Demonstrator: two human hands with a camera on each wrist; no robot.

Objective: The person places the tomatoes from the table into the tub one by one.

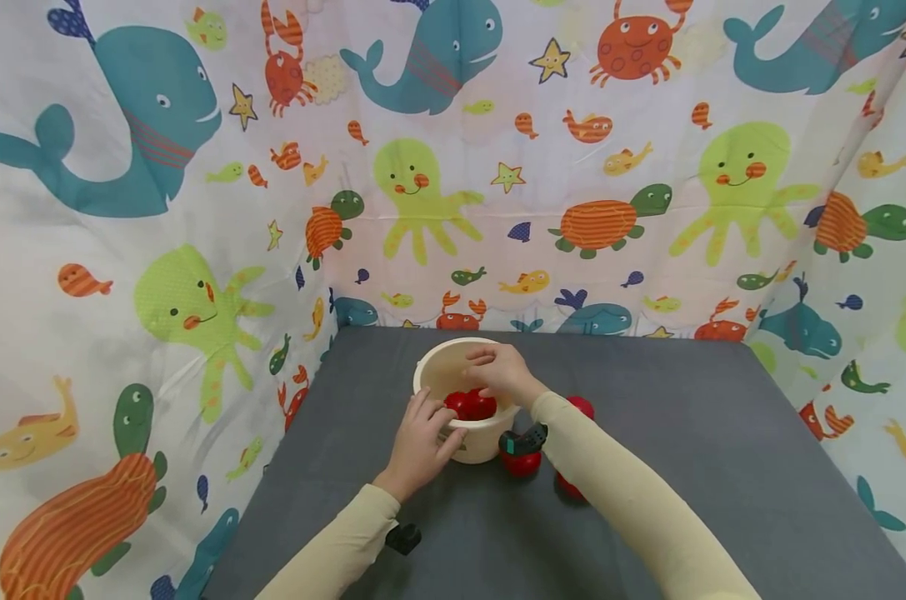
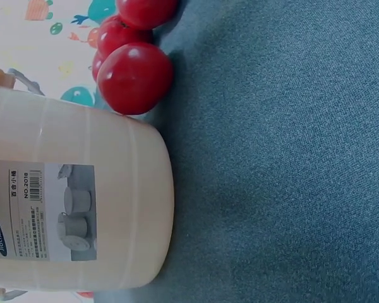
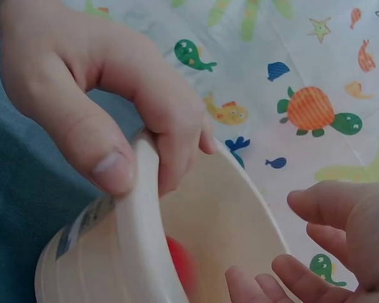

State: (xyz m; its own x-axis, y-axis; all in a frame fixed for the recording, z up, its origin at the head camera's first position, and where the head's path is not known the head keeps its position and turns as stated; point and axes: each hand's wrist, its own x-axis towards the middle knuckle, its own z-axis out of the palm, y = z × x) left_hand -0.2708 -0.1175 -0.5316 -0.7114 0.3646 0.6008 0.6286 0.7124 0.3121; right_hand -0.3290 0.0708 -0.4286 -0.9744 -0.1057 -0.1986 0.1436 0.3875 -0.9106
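Observation:
A cream plastic bucket [image 1: 483, 442] stands upright on the table with red tomatoes [image 1: 480, 407] inside. My left hand [image 1: 413, 448] grips its near-left rim; in the right wrist view the left thumb lies outside and the fingers reach inside. Over the opening's right side hovers my right hand [image 1: 503, 373], fingers loosely bent, nothing between them. One tomato [image 3: 180, 265] shows in the bucket in the right wrist view. Outside, to the bucket's right, lie several more tomatoes [image 2: 136, 79], partly hidden by my right forearm in the head view.
A dark grey cloth [image 1: 693, 450] covers the table. White curtains [image 1: 453, 183] printed with sea animals surround it at the back and sides. The bucket's printed label [image 2: 44, 214] and a handle joint [image 2: 6, 79] show in the left wrist view.

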